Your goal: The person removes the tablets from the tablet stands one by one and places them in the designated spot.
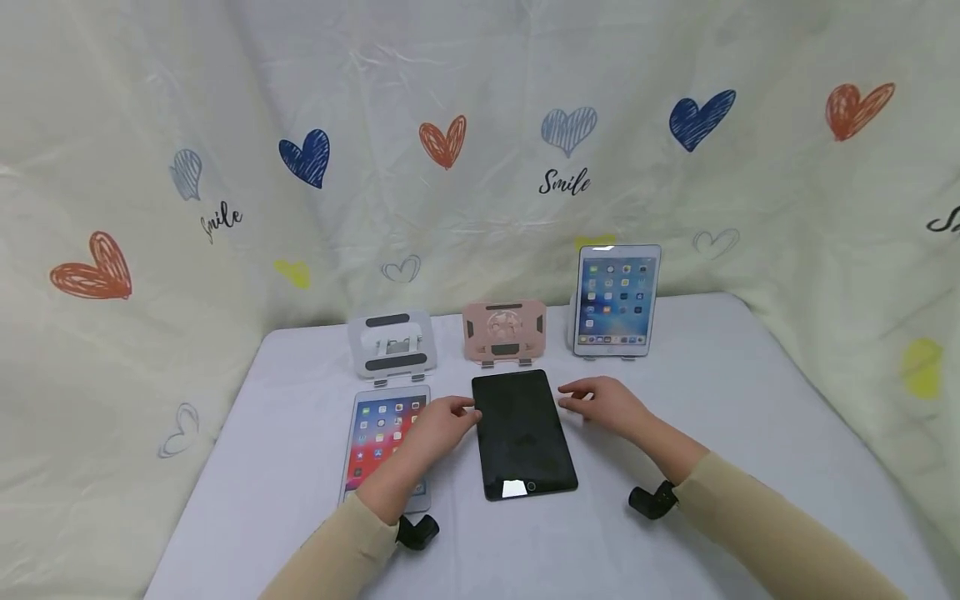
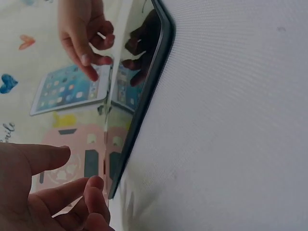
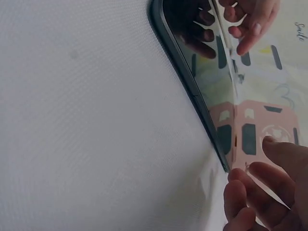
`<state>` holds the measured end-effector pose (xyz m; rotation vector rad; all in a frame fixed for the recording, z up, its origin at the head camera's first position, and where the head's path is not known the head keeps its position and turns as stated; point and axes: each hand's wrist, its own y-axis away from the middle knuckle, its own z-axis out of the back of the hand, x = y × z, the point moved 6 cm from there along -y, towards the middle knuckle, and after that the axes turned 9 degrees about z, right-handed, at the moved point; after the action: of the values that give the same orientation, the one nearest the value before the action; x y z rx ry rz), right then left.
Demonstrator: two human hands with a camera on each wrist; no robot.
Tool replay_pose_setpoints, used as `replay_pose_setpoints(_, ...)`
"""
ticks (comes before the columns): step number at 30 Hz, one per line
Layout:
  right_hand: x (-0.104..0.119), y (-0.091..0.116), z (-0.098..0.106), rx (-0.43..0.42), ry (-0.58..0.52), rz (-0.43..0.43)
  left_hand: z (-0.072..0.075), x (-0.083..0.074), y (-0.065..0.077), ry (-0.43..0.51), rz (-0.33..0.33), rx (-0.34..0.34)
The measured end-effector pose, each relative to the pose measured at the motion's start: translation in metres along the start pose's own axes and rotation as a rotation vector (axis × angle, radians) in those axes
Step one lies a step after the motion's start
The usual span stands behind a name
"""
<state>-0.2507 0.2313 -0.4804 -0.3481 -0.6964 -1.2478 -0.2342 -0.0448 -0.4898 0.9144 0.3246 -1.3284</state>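
A black tablet (image 1: 522, 433) lies flat, its screen dark, on the white-covered table between both hands. My left hand (image 1: 444, 427) is at its left edge, thumb and fingers apart and loosely bent. In the left wrist view a gap shows between thumb and fingertips, with nothing held. To the right of the tablet hovers my right hand (image 1: 606, 403), fingers bent toward the edge and a little away from it. The right wrist view shows that hand's fingertips (image 3: 237, 176) near the tablet's far corner. A pink tablet stand (image 1: 505, 331) stands just behind the tablet.
A white tablet (image 1: 386, 425) with a lit screen lies at left, partly under my left forearm. Behind it stands a white stand (image 1: 392, 343). Another lit tablet (image 1: 617, 300) is propped upright at the back right. A heart-printed curtain (image 1: 487, 150) hangs behind the table.
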Motion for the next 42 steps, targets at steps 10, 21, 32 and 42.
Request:
replay_pose_setpoints(10,-0.006,0.006,0.012,-0.035,0.004,0.005,-0.004,-0.015,-0.01,0.034,-0.017,-0.005)
replay_pose_setpoints(21,-0.019,0.011,0.029,-0.071,0.026,-0.004,-0.014,-0.037,-0.017,0.065,-0.086,-0.023)
replay_pose_setpoints(32,-0.026,0.013,0.047,-0.106,-0.005,-0.022,-0.017,-0.051,-0.026,0.097,-0.132,-0.034)
replay_pose_setpoints(42,-0.037,0.015,0.057,-0.159,-0.005,-0.038,-0.018,-0.067,-0.031,0.086,-0.169,-0.057)
